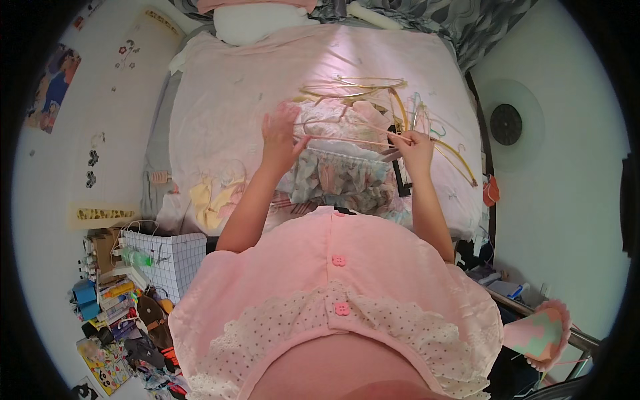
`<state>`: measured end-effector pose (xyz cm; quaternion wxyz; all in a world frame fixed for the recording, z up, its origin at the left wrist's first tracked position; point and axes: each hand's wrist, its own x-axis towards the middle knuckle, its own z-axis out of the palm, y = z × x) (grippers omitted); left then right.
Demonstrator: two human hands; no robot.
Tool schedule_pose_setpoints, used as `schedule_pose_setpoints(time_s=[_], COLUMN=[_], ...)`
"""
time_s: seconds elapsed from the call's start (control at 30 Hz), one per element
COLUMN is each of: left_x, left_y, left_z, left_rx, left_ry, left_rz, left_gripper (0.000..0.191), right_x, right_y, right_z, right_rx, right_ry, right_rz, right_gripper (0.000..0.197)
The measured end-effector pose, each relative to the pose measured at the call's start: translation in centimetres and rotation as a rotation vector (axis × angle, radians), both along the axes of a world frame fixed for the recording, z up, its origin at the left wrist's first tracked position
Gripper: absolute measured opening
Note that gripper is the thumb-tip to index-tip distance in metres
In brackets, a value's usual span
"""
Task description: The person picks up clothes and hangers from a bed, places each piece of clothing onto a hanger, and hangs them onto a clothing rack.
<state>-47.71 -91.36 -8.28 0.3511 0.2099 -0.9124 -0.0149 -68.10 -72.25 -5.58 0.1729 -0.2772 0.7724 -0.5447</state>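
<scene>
My right hand (415, 152) grips one end of a thin pink clothes hanger (352, 140). The hanger reaches across to my left hand (282, 132), which is blurred, with its fingers raised and apart and its thumb by the hanger's other end. Under the hanger lies a pile of clothes on the bed, with a pale lace garment (327, 120) at the back. Nearer to me is a grey floral garment with gathered ruffles (345, 172). A black bar-like piece (400, 175) lies beside the pile, partly hidden by my right hand.
Gold-coloured hangers (365, 91) lie behind the pile, and another gold hanger (457, 162) lies right of my hand. Yellow cloth (202, 200) rests near the bed's (215, 100) left front. A checked storage box (187, 260) stands at the left, beside cluttered small items.
</scene>
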Motion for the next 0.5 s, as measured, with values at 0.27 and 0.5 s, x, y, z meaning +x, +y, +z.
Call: schedule_pose_setpoints(time_s=[0.27, 0.5], left_x=[3.8, 11.0], left_y=[-4.1, -5.8], left_z=[-0.2, 2.0], left_rx=[0.427, 0.470], left_ry=[0.102, 0.198], left_rz=[-0.017, 0.170], left_gripper=[0.015, 0.017], right_x=[-1.2, -0.2], right_y=[-2.1, -3.7], right_z=[-6.2, -17.9], right_rx=[-0.239, 0.105], right_ry=[0.264, 0.222], right_rz=[0.127, 0.434], right_gripper=[0.056, 0.116])
